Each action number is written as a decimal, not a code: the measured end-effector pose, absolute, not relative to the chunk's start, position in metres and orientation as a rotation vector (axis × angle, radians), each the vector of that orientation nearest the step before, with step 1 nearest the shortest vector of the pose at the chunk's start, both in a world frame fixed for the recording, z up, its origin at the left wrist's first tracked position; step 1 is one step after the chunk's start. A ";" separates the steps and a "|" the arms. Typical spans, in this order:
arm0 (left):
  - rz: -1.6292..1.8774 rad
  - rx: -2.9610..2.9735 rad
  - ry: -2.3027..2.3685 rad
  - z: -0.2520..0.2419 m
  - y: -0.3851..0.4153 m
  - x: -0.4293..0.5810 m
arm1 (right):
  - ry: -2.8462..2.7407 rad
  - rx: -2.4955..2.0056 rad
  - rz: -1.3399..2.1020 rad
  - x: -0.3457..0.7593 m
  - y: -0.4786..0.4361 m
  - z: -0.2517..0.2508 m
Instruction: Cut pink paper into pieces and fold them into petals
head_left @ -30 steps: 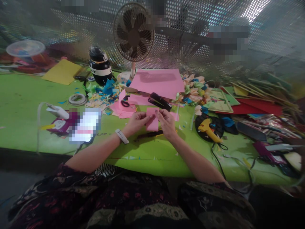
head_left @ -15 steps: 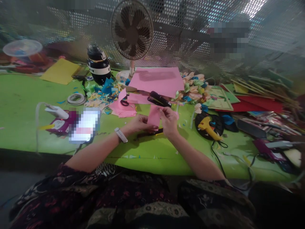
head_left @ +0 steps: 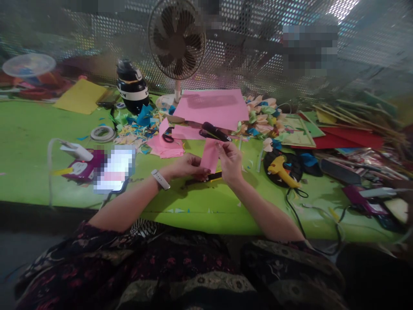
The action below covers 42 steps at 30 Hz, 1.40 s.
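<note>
A small pink paper piece (head_left: 210, 155) stands upright between my two hands above the green table (head_left: 38, 137). My left hand (head_left: 185, 166), with a white watch on its wrist, pinches the paper's lower edge. My right hand (head_left: 229, 161) pinches its upper right corner. A dark and yellow cutter (head_left: 209, 177) lies on the table just under my hands. A black stapler (head_left: 215, 131) rests right behind the paper.
A desk fan (head_left: 177, 41) and a pink sheet stack (head_left: 213, 107) stand behind. Scissors (head_left: 167, 137) lie on pink scraps. A yellow glue gun (head_left: 283, 171) with its cord lies to the right, a tape roll (head_left: 102, 133) and a black helmet (head_left: 132, 88) to the left.
The pink paper went from lying flat between both hands to standing tilted upright. My left hand slid down to its bottom edge and my right hand rose to its top.
</note>
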<state>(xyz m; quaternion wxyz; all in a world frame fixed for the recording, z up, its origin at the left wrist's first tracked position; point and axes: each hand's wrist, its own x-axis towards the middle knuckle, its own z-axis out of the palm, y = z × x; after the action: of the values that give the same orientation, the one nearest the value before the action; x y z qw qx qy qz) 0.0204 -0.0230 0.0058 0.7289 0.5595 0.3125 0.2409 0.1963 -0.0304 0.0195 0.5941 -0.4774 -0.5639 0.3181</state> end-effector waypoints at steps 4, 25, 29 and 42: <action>0.591 1.204 0.696 0.008 -0.020 0.020 | -1.322 -1.078 0.808 0.201 -0.027 0.024; 0.588 1.207 0.783 0.021 0.004 -0.013 | -1.805 -1.221 1.018 0.215 -0.016 0.023; 0.631 1.126 0.769 0.026 0.002 -0.012 | -1.804 -1.184 1.048 0.214 -0.017 0.026; 1.161 1.050 0.903 0.014 0.006 0.001 | -2.254 -1.378 1.012 0.231 -0.011 0.043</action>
<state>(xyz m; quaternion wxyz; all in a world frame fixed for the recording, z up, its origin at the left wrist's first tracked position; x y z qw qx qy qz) 0.0013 0.0060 0.0138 0.6188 0.4566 0.3924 0.5047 0.2312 -0.0110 0.0431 0.1558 -0.4811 -0.7871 0.3532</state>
